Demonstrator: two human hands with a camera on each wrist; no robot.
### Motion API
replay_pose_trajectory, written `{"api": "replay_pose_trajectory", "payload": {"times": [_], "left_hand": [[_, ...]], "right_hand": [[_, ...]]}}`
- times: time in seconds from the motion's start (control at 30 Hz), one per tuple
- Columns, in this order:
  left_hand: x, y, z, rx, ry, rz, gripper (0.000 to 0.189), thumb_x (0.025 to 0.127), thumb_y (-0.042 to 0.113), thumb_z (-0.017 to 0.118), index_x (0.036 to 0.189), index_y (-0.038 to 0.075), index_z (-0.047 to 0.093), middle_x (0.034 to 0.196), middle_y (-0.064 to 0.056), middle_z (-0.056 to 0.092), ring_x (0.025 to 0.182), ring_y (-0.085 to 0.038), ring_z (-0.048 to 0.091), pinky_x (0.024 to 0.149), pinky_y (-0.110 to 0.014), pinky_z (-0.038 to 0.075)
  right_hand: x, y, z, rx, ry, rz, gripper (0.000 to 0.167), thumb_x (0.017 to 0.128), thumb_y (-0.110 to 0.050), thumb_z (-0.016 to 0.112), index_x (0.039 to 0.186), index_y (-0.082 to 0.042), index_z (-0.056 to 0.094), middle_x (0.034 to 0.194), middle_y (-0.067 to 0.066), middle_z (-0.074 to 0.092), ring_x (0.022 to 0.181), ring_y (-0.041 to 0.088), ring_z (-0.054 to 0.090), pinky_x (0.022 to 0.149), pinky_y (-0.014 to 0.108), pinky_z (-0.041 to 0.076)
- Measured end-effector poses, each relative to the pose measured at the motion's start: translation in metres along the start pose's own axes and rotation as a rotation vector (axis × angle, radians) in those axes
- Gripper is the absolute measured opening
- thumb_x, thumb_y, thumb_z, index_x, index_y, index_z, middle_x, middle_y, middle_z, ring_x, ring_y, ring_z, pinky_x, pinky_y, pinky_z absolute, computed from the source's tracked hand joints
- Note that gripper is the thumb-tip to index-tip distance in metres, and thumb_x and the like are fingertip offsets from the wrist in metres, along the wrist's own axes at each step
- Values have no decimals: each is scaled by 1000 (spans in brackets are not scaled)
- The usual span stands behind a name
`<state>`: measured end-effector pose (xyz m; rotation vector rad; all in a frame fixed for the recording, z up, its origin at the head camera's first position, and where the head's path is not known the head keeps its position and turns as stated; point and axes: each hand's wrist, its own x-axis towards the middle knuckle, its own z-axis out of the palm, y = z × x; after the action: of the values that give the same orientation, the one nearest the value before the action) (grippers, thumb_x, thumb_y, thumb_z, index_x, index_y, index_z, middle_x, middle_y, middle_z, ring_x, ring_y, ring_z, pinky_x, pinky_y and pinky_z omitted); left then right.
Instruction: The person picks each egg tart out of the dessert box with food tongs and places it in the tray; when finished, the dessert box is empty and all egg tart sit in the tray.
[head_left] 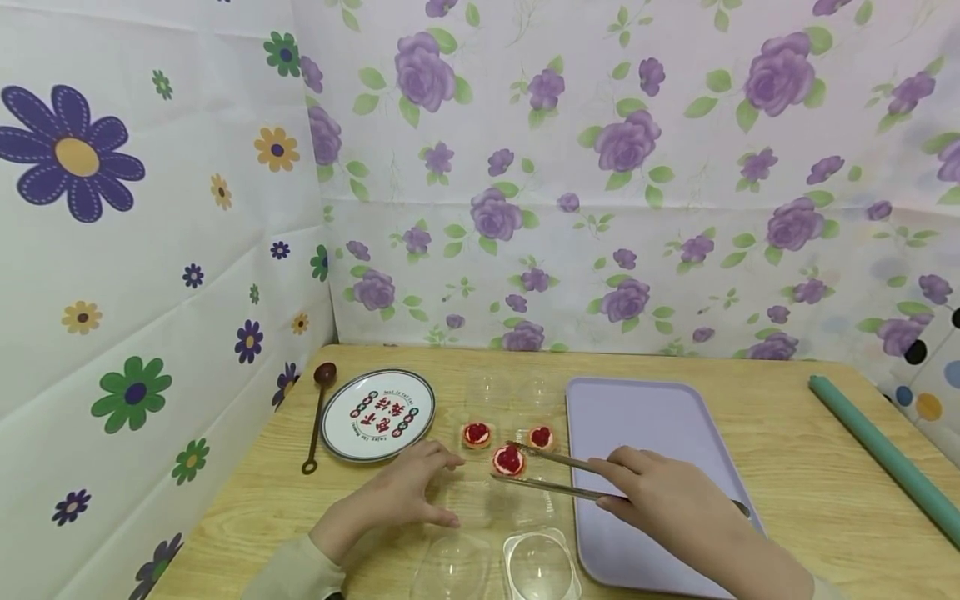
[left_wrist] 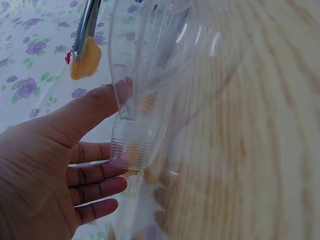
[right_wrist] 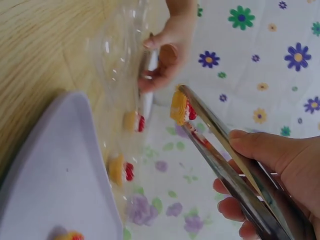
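Observation:
My right hand (head_left: 660, 492) grips metal tongs (head_left: 551, 486). Between the tong tips is a small tart (head_left: 509, 460) with a yellow crust, white cream and red topping, raised above a clear plastic container (head_left: 468, 504). Two similar tarts, one on the left (head_left: 477, 434) and one on the right (head_left: 541, 437), sit in the container's farther compartments. My left hand (head_left: 397, 492) is at the container's left side, thumb and fingers spread; in the left wrist view its fingertips (left_wrist: 117, 172) are at the plastic edge, and contact is hard to tell.
Right of the container lies a lilac tray (head_left: 630, 408); another tart (right_wrist: 70, 236) is on it in the right wrist view. A white plate (head_left: 352, 433) and a brown ladle (head_left: 318, 417) lie at left. A green roll (head_left: 885, 450) lies far right. Clear domed plastic (head_left: 540, 567) is in front.

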<state>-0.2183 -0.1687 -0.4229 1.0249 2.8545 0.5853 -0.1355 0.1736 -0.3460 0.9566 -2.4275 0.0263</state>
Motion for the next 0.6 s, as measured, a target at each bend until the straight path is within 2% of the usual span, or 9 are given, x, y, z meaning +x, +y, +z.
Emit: {"api": "replay_pose_trajectory", "payload": {"times": [0.2,0.4,0.6], "left_hand": [[0,0,1,-4,8,3,74,68,49,81,127,11,58,119,-1,58,113,-18,51,101,-41,44],[-1,1,1,-9,10,8,74,68,49,81,127,10,58,118,0,58,112,-18,52,100,-40,45],[-2,2,-1,-14,2,-8,75,69,48,81,129,9,57,119,0,57,113,-19,52,100,-41,46]], "right_hand": [[-16,12,-10,41,59,53,38,76,-30,79,111,-18,70,94,-10,65,70,-2,57,55,15,48],[-36,23,-19,-1,-8,149,42,75,-36,77,114,-21,69,96,-12,64,69,-4,57,52,15,47],[-53,32,-23,-32,-11,170,42,73,-35,79,112,-21,71,94,-13,63,66,-6,55,53,15,48]]}}
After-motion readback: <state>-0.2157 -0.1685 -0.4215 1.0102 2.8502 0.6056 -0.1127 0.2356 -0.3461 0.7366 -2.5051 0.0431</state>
